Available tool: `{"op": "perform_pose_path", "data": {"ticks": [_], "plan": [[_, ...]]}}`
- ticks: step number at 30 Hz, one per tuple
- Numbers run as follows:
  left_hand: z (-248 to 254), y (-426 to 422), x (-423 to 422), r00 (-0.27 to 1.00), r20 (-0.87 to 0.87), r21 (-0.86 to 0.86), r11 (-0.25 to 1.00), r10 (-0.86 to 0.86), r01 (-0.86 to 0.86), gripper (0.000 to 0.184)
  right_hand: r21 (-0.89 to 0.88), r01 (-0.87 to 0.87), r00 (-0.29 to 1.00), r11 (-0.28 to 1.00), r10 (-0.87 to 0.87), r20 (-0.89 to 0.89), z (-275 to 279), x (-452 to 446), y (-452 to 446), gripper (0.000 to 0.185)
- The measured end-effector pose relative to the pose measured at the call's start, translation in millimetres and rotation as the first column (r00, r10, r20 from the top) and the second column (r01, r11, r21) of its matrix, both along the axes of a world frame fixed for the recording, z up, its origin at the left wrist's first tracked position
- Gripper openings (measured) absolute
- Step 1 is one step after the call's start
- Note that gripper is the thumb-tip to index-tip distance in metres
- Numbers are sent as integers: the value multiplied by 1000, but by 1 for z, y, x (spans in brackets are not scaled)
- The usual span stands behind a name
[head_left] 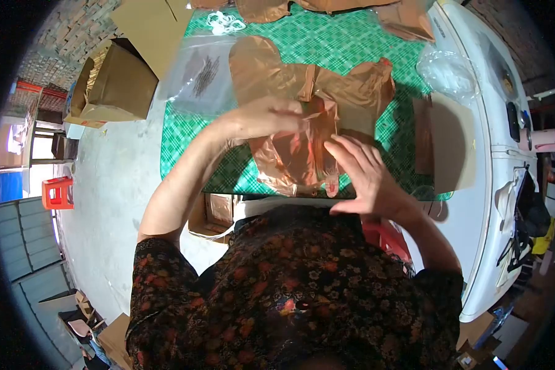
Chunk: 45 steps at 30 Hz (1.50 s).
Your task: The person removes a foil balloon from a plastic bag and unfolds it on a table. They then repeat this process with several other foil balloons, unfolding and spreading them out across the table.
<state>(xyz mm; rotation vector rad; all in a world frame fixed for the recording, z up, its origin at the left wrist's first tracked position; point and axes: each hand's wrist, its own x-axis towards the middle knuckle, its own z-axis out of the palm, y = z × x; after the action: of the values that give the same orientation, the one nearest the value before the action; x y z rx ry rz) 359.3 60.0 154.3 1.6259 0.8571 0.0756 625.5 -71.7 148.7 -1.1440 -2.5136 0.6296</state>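
A shiny copper-coloured sheet of thin material lies crumpled near the front edge of the green checked table. My left hand is over its upper left part, fingers pointing right and blurred by motion. At its right side is my right hand, fingers spread and thumb apart, holding nothing that I can see. Behind both hands, a larger copper-coloured piece spreads across the table, its right end bunched up. A small clear strip hangs at the table's front edge.
Clear plastic bags lie at the table's left, with white bands behind. More copper-coloured pieces lie along the far edge. On the right are a clear plastic bundle, cardboard and a white appliance. An open carton stands left.
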Motion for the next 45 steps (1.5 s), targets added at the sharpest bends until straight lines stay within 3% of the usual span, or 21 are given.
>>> {"op": "perform_pose_path", "data": {"ticks": [1, 4, 5, 10, 12, 13, 14, 16, 19, 23, 26, 29, 30, 31, 34, 35, 38, 40, 42, 43, 45], "plan": [[2, -2, 5, 981, 157, -148, 984, 118, -95, 17, 28, 32, 998, 999, -31, -51, -1, -4, -4, 113], [23, -11, 19, 860, 234, -410, 848, 453, -335, 17, 84, 177, 982, 981, -170, -88, 3, -11, -10, 114], [31, -9, 20, 853, 267, -465, 835, 448, -294, 17, 103, 197, 974, 975, -183, -134, 8, -12, -9, 114], [77, -8, 29, 734, 487, -472, 849, 474, -235, 26, 109, 467, 808, 878, -373, -455, 7, 4, 16, 50], [95, -5, 28, 673, 564, -506, 844, 479, -178, 30, -79, 528, 703, 846, -487, -518, 16, 13, 30, 31], [95, 0, 30, 568, 678, -470, 870, 466, -152, 39, -250, 530, 628, 810, -573, -527, 43, 9, 37, 25], [102, 3, 31, 551, 756, -331, 933, 354, -145, 51, -413, 511, 551, 754, -656, -516, 65, 5, 44, 21], [106, 10, 25, 602, 709, -64, 883, 368, -465, 51, -364, 443, 539, 819, -568, -622, 92, 1, 56, 22], [108, 19, 19, 694, 665, 328, 728, 274, -602, 66, -359, 353, 619, 864, -503, -603, 108, 12, 86, 26], [93, 46, 5, 782, 573, 209, 879, 244, -428, 89, -377, 157, 639, 913, -385, -666, 126, 3, 107, 28], [84, 58, 1, 848, 522, 70, 985, 98, -157, 89, -378, 78, 639, 923, -337, -691, 140, -8, 119, 27], [85, 54, -5, 896, 440, 9, 998, -61, 64, 84, -417, 27, 636, 909, -338, -694, 145, 0, 142, 30], [86, 53, -6, 902, 408, 4, 988, -140, 152, 82, -413, 3, 570, 911, -341, -748, 147, -1, 149, 31], [79, 55, -7, 933, 341, 116, 990, -111, 75, 68, -407, -19, 500, 913, -344, -795, 150, -1, 155, 32], [72, 58, -18, 939, 328, 90, 993, -104, 79, 53, -344, 81, 409, 935, -346, -844, 165, 1, 163, 37], [69, 55, -20, 922, 388, 64, 998, -17, -9, 40, -351, 135, 369, 927, -375, -850, 171, 1, 160, 36], [34, 61, -41, 851, 516, -146, 989, 101, -29, 42, -375, 180, 186, 909, -406, -894, 176, 1, 159, 53], [20, 47, -43, 832, 525, -230, 971, 182, -68, 33, -396, 238, 207, 887, -444, -872, 177, 12, 164, 54], [22, 24, -37, 832, 512, -287, 955, 216, -71, 29, -316, 199, 179, 928, -351, -919, 161, 25, 175, 50], [-13, 29, -43, 872, 437, -274, 956, 220, -104, 24, -224, 184, 229, 957, -263, -937, 154, 31, 180, 48], [-11, 14, -44, 865, 435, -362, 928, 250, -86, 20, 14, 124, 374, 992, -34, -927, 144, 43, 192, 44]]}}
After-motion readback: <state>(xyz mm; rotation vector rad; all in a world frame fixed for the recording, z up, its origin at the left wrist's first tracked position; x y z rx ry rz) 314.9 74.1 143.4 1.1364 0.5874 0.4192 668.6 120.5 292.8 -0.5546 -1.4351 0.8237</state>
